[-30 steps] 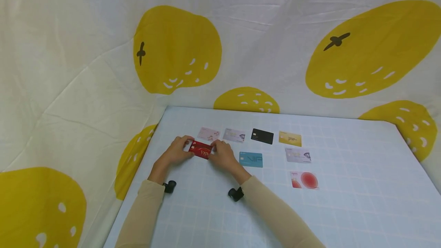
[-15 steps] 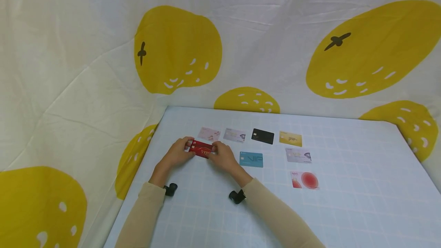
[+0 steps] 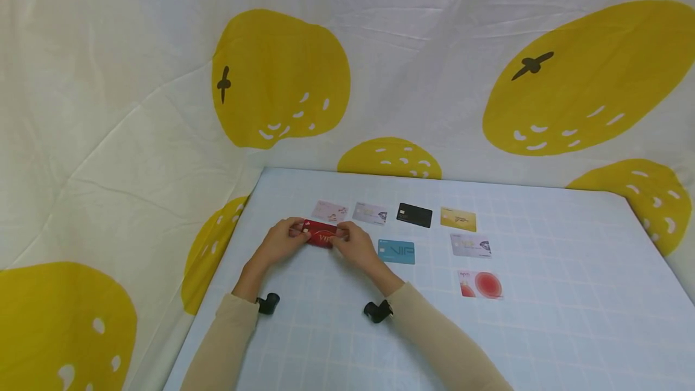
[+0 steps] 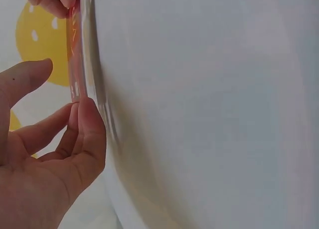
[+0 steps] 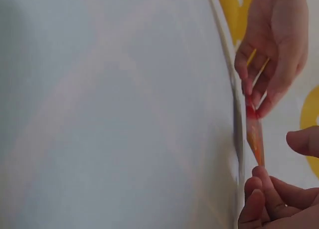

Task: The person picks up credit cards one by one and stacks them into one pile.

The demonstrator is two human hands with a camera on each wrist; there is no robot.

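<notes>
The fingers (image 4: 91,131) of the left hand (image 3: 278,242) are clamped on one short end of the red card (image 3: 319,230), at its 9 o'clock. The right hand (image 3: 356,247) pinches the opposite end, toward 3 o'clock. In the wrist views one digit of each hand stands clear. Holding only the ends leaves most of the printed face uncovered and probably keeps the card steady; whether its underside touches the counter (image 3: 532,336) I cannot tell.

Taking the red card as the dial's centre, the pink card (image 3: 329,211) lies just beyond it, between 12 and 1. An upper silver card (image 3: 370,213) is near 2, while the black card (image 3: 414,215) and gold card (image 3: 458,219) run out toward 3. Slightly past 3 sits the teal card (image 3: 396,251), with a lower silver card (image 3: 470,245) farther out, near 3. The white card with a red disc (image 3: 481,284) is between 3 and 4. All seven lie flat without overlapping, presumably so each can be seen and lifted singly.
</notes>
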